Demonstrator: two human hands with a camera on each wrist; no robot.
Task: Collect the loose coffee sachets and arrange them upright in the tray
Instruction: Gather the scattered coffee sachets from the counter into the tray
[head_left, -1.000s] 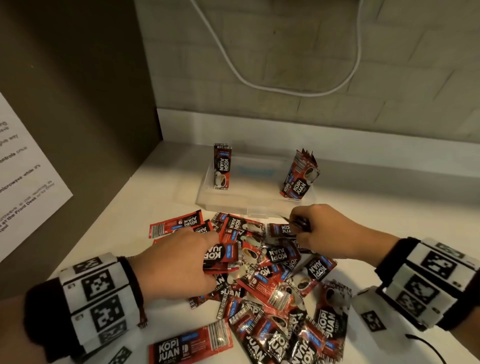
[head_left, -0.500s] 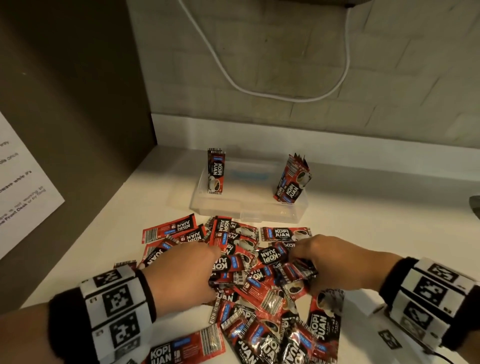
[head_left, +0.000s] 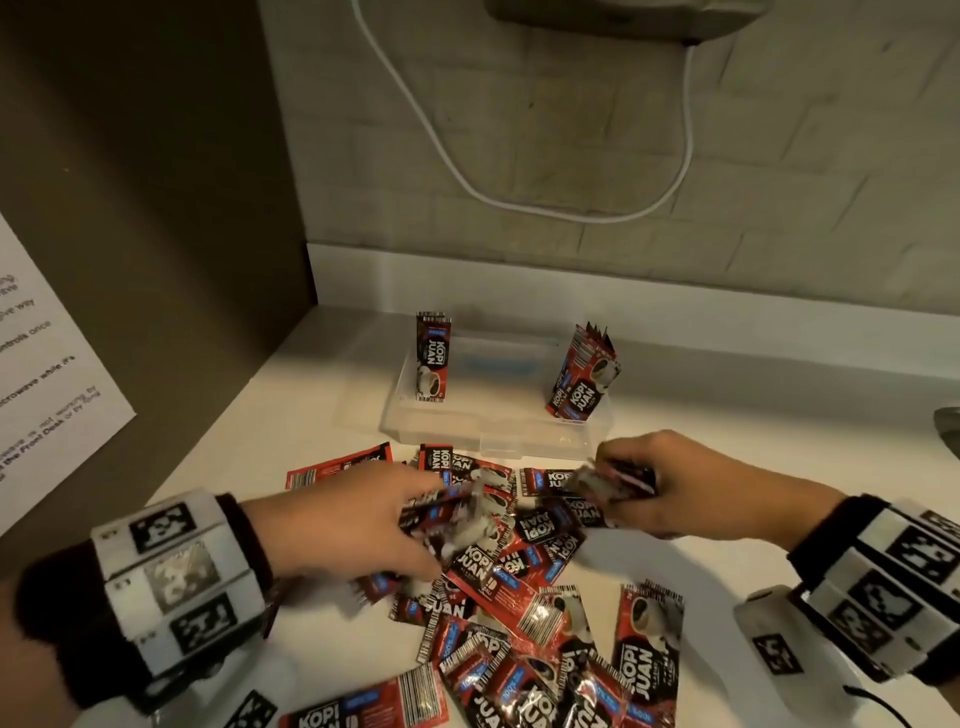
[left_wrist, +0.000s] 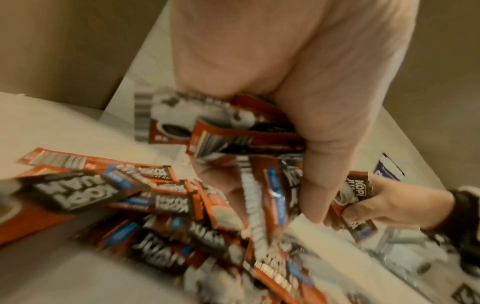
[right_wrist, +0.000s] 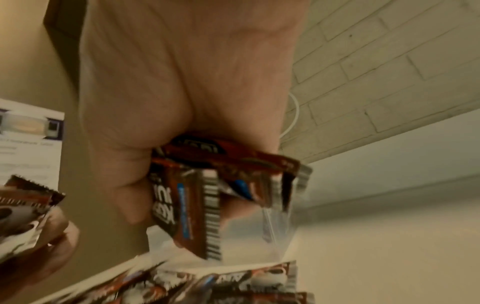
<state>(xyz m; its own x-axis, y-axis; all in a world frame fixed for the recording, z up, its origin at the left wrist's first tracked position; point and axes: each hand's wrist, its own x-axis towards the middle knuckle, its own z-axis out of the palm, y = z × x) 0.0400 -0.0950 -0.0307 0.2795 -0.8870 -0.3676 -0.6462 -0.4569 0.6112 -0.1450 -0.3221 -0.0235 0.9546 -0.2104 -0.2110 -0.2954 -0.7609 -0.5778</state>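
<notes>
Several red and black coffee sachets (head_left: 524, 587) lie heaped on the white counter. Behind them stands a clear plastic tray (head_left: 493, 431); one sachet (head_left: 432, 358) stands upright at its left end and a small bundle (head_left: 582, 376) leans at its right end. My left hand (head_left: 363, 519) is over the left of the heap and grips a few sachets (left_wrist: 233, 131) between thumb and fingers. My right hand (head_left: 660, 483) is just in front of the tray's right end, gripping a small stack of sachets (right_wrist: 215, 197), blurred by motion.
A dark side panel (head_left: 130, 208) with a printed white notice (head_left: 47, 384) bounds the left. The tiled back wall carries a hanging white cable (head_left: 519, 202). Bare counter lies right of the tray and the heap.
My right hand has lifted from the heap with its sachets toward the tray's right end. My left hand has shifted right over the heap and gathered sachets.
</notes>
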